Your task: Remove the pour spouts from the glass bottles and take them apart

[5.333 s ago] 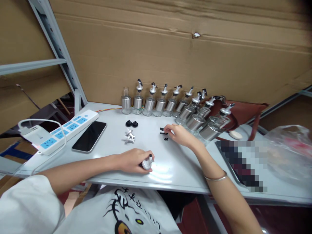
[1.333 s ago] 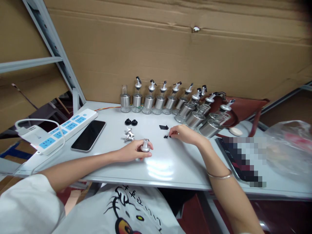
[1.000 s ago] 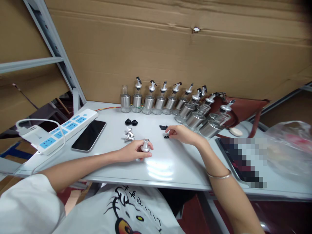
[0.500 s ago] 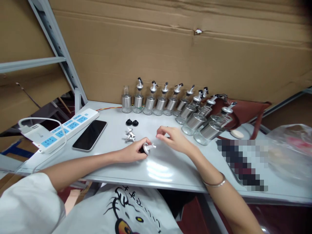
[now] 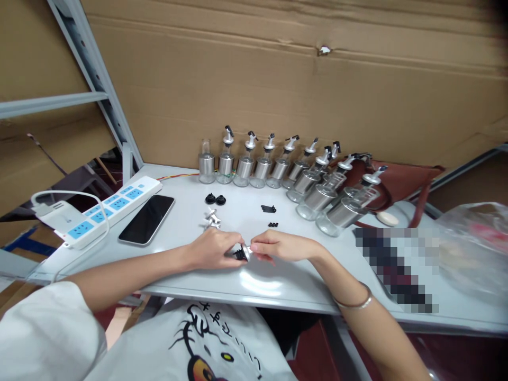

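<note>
A bottle pour spout [image 5: 243, 253] with a black ribbed stopper and silver top is low over the front of the table. My left hand [image 5: 214, 250] grips it by the stopper end, fingers closed. From the other side, the fingertips of my right hand [image 5: 282, 246] pinch the silver nozzle; whether a small part is also between them is hidden. Just beyond my left hand lie silver spout tops [image 5: 213, 218], and behind these two black stoppers [image 5: 215, 199]. Past my right hand are thin black levers [image 5: 269, 209] and small black caps [image 5: 273, 225].
Several glass bottles with steel bands [image 5: 262, 168] line the back, most topped with spouts. A phone [image 5: 146, 220] and a white power strip [image 5: 119, 202] lie at left. At right are a brown bag [image 5: 408, 182] and a clear plastic bag [image 5: 472, 259]. Cardboard [image 5: 278, 79] stands behind.
My right hand has come down and toward me onto the nozzle, uncovering the black levers and caps. The spout has turned slightly and shifted a little right in my left hand.
</note>
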`<state>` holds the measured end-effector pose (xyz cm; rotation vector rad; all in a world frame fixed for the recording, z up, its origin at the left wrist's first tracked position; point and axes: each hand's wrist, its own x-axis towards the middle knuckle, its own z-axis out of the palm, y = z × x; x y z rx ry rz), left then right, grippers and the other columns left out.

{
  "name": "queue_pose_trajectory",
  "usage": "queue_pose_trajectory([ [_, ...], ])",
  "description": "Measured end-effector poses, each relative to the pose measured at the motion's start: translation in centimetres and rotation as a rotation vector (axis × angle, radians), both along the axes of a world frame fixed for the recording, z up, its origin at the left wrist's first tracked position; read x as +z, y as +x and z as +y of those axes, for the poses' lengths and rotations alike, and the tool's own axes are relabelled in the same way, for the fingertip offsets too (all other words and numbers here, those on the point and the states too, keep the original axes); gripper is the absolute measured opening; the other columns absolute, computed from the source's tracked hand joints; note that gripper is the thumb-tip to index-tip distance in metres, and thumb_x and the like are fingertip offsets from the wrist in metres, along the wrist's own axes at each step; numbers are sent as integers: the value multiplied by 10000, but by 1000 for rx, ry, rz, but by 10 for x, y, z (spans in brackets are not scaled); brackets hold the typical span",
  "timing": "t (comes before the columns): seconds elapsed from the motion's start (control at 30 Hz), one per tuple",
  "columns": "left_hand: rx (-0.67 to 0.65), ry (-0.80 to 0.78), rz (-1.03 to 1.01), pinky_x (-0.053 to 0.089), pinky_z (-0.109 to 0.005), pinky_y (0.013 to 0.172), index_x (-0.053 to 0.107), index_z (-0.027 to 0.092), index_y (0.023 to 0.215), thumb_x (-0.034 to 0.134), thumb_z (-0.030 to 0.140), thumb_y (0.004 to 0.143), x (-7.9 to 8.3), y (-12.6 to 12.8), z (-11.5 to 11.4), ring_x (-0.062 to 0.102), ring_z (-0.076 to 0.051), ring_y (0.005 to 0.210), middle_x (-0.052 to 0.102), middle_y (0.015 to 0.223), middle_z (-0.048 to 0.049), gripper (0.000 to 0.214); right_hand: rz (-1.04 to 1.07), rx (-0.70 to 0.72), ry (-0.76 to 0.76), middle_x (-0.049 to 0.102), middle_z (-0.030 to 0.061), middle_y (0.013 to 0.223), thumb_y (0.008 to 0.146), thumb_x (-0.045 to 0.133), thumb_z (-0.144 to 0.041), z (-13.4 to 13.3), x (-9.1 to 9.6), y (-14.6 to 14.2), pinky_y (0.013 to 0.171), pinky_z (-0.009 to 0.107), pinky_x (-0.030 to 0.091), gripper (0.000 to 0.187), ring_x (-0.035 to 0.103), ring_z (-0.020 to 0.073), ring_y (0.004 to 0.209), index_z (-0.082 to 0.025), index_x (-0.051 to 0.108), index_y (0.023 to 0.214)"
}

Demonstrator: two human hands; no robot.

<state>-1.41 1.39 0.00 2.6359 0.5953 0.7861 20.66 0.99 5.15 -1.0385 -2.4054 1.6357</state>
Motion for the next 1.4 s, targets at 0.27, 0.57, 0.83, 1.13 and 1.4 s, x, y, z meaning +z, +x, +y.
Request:
queue_pose_trajectory([
  [0.27,-8,552,49,357,-258,474,549,155,756,244,489,998,12,-6,8,524,-122,440,604,555,-3,512,208,6,-200,516,-41,606,878,505,-543,4,-10,-5,648,271,413,429,501,84,568,-127,575,806],
  [0.57,-49,534,-75,342,-254,454,446,189,652,66,362,1008,10,-7,9,415,-119,405,504,503,7,549,393,17,-604,345,-127,468,854,550,-557,-12,-19,-25,474,224,390,415,359,36,387,-185,415,729],
  [0.83,-61,597,-109,283,-257,438,371,212,588,228,245,941,29,-12,16,328,-117,375,414,428,41,382,397,-44,-364,304,-116,554,831,529,-612,-17,-13,-33,457,215,272,451,261,35,448,-198,373,745],
  [1.13,-2,352,-29,238,-269,448,307,217,580,237,336,917,36,-19,32,297,-119,383,334,426,40,364,195,-229,312,385,-59,594,945,339,-468,-27,-5,-40,520,230,284,321,317,84,507,-202,391,775],
  [1.4,-12,-70,-4,266,-220,455,273,200,570,245,327,894,38,-20,28,300,-86,415,303,467,46,349,-69,-122,1128,555,30,621,1007,229,-392,-15,-15,-35,595,276,312,385,448,140,534,-178,476,803],
])
